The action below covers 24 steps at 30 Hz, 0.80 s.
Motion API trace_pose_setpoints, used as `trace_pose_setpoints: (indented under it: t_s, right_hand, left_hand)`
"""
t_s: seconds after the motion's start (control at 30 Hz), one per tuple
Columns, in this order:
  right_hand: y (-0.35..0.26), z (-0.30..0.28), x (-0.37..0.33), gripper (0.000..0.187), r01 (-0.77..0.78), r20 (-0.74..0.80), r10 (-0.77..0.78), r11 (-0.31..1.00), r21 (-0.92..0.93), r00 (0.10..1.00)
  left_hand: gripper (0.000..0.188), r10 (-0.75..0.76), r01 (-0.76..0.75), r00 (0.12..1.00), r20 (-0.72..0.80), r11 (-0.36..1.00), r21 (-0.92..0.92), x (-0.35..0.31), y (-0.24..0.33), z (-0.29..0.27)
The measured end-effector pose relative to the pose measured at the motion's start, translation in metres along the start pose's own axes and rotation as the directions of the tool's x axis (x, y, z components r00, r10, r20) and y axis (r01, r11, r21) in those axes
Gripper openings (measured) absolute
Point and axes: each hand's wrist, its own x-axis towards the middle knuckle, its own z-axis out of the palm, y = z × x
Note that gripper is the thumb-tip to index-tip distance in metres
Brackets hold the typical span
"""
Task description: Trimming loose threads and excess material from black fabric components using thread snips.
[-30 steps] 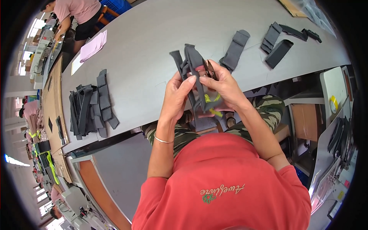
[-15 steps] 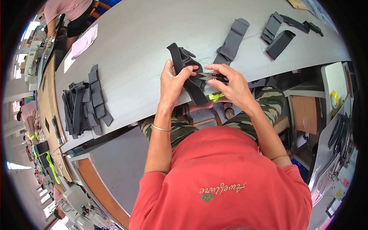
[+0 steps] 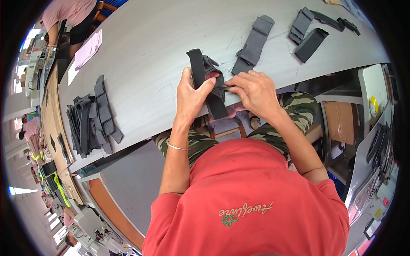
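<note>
Above the gray table's (image 3: 145, 64) near edge, a dark fabric piece (image 3: 197, 68) rises beyond the left hand (image 3: 190, 97), gripped between thumb and fingers; the right hand's (image 3: 258, 94) curled fingers meet its right side, their exact grip hidden.

The right hand (image 3: 258, 96) covered most of the small dark tool (image 3: 226, 88) it held, so its full shape could not be told. Part of the left hand (image 3: 188, 97) was hidden behind the dark fabric piece (image 3: 197, 70). The upper edge cut off a co-worker (image 3: 70, 15) and a blue crate (image 3: 112, 3); the lower edge cut off the red shirt (image 3: 245, 179). Overlapping layers in the left-hand pile (image 3: 89, 123) hid one another, and the people along the left rim were too small to make out.
</note>
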Motion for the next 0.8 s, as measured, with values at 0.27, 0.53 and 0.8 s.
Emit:
trace_pose_setpoints:
  t_s: [0.27,0.53,0.8]
  right_hand:
    - [-0.005,0.008,-0.005,0.007,0.011,-0.110,-0.015,0.999,-0.042,0.994]
    - [-0.008,0.013,-0.008,0.008,-0.023,-0.162,0.015,0.998,-0.052,0.987]
    - [-0.010,0.009,-0.005,0.008,0.021,-0.152,-0.042,0.990,-0.137,0.987]
  left_hand:
    - [0.026,-0.031,0.031,1.000,-0.004,0.998,-0.052,-0.003,0.007,0.001]
    - [0.027,-0.038,0.037,0.999,-0.008,0.998,-0.043,-0.003,0.005,0.001]
    - [0.027,-0.023,0.023,1.000,-0.014,1.000,0.004,-0.003,0.005,0.002]
